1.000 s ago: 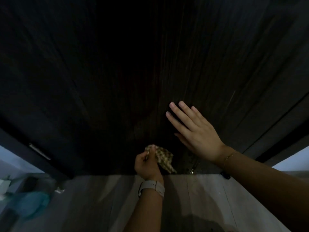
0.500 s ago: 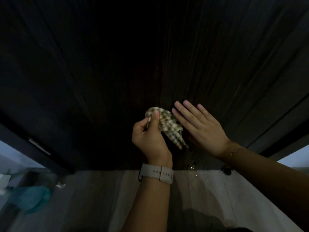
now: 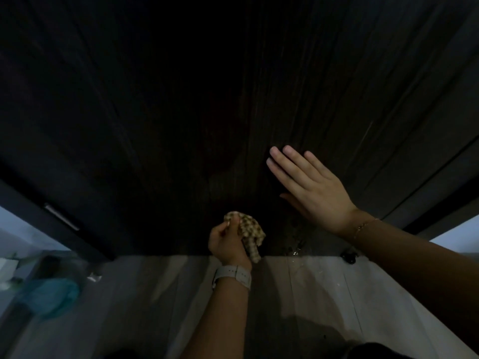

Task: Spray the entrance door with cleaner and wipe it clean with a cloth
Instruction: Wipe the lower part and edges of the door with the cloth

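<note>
One cloth in left hand, right hand apart

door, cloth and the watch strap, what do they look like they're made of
Door: looks like dark wood or a wood-look laminate with a matte finish; fine vertical grain lines show, but the dim light leaves it open.
Cloth: soft woven fabric, checked in tan and cream; it crumples and droops in the left hand.
Watch strap: pale, smooth and matte with punched holes, probably silicone or rubber.
</note>
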Demonstrator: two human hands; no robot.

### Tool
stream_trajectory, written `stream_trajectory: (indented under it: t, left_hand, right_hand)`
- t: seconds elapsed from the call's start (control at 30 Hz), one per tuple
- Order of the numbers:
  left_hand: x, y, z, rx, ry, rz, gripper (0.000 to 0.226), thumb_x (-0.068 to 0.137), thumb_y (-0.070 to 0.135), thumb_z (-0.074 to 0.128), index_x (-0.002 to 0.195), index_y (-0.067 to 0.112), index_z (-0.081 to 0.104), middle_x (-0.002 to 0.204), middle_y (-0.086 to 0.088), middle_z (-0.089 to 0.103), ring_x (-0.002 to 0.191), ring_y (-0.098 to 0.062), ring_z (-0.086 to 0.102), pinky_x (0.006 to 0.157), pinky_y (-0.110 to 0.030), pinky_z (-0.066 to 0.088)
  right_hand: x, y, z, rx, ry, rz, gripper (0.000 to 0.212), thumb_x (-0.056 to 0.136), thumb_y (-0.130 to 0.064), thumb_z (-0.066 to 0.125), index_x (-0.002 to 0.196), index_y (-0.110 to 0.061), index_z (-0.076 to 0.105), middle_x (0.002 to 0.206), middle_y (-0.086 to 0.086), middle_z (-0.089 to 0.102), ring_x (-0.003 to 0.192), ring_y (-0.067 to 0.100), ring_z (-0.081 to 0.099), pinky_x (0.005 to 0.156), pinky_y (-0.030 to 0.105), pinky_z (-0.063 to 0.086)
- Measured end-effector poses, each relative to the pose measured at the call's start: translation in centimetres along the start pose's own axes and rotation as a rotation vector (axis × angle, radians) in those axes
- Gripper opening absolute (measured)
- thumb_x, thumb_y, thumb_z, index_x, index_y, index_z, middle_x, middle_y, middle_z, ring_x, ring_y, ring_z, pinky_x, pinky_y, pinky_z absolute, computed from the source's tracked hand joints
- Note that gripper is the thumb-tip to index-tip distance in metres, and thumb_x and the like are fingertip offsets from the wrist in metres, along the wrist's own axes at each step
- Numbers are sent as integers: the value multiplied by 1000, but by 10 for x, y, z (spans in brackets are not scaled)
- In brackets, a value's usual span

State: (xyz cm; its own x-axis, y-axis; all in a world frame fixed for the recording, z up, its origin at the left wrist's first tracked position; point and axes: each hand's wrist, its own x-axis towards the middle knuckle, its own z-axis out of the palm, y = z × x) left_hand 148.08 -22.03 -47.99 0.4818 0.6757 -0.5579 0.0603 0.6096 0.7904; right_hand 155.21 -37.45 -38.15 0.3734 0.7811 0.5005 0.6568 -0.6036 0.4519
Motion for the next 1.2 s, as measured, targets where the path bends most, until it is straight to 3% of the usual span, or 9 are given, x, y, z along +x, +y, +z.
stream_trajectory:
  t: [0.17, 0.3, 0.47, 0.53, 0.63, 0.8, 1.0, 1.07, 1.2]
  left_hand:
    - [-40, 63, 25, -83, -155, 419, 16, 78, 8, 77, 84, 8, 62, 92, -3, 68, 85, -8, 67, 70, -18, 54]
    - [-37, 67, 28, -45, -182, 536, 19, 78, 9, 77, 80, 12, 59, 90, -3, 66, 79, -1, 65, 69, -15, 51]
    - [-1, -4, 0, 214, -110, 302, 18, 79, 6, 76, 83, 3, 59, 78, 3, 59, 77, -12, 57, 71, -26, 50]
    - [5, -18, -3, 221, -91, 269, 17, 78, 2, 76, 83, 2, 59, 77, 3, 58, 79, -14, 56, 69, -20, 51]
    - [-12, -8, 14, 172, -122, 385, 18, 78, 4, 77, 79, 5, 59, 76, 2, 60, 72, -8, 57, 72, -28, 51]
    - [-63, 41, 58, 27, -289, 613, 21, 76, 8, 79, 77, 13, 59, 82, -1, 66, 77, -6, 64, 73, -22, 54]
    - [-40, -17, 42, 202, -261, 388, 23, 75, 10, 80, 73, 12, 58, 76, 1, 63, 73, -10, 60, 72, -33, 52]
    - [-33, -36, 35, 248, -229, 325, 22, 75, 10, 80, 76, 8, 59, 75, 1, 63, 72, -9, 59, 70, -30, 49]
    - [-61, -28, 56, 181, -220, 360, 21, 76, 12, 80, 75, 15, 59, 81, -1, 65, 77, -12, 63, 73, -33, 52]
  right_hand:
    - [0, 5, -4, 105, -15, -12, 84, 88, -27, 67, 153, -14, 15, 161, 3, 7, 149, 20, 7, 122, 36, 7]
    - [0, 4, -7, 103, -27, -15, 82, 89, -26, 65, 153, -13, 16, 161, 3, 6, 149, 21, 8, 122, 37, 7]
    - [-1, 2, -6, 65, -63, -15, 90, 85, -27, 69, 154, -13, 13, 161, 4, 3, 149, 22, 4, 122, 37, 2]
    - [0, 4, -4, 60, -72, -37, 93, 84, -27, 70, 154, -14, 10, 161, 5, 3, 149, 22, 3, 121, 37, 0]
    - [0, 13, -7, 80, -61, -86, 87, 86, -24, 66, 153, -12, 12, 161, 7, 9, 148, 22, 5, 121, 37, 5]
    - [-10, 25, -20, 179, 41, -48, 61, 99, -25, 46, 152, -10, 20, 160, 7, 13, 149, 23, 11, 122, 38, 11]
    - [-68, 64, -27, 76, 20, 23, 62, 97, -24, 49, 151, -12, 21, 158, 11, 17, 149, 24, 9, 122, 40, 9]
    - [-85, 76, -27, 49, 38, 102, 64, 96, -27, 49, 151, -11, 20, 157, 15, 17, 149, 23, 3, 122, 40, 8]
    - [-99, 94, -29, 35, 104, 284, 72, 95, -35, 57, 150, -6, 21, 155, 21, 15, 148, 27, 5, 122, 45, 9]
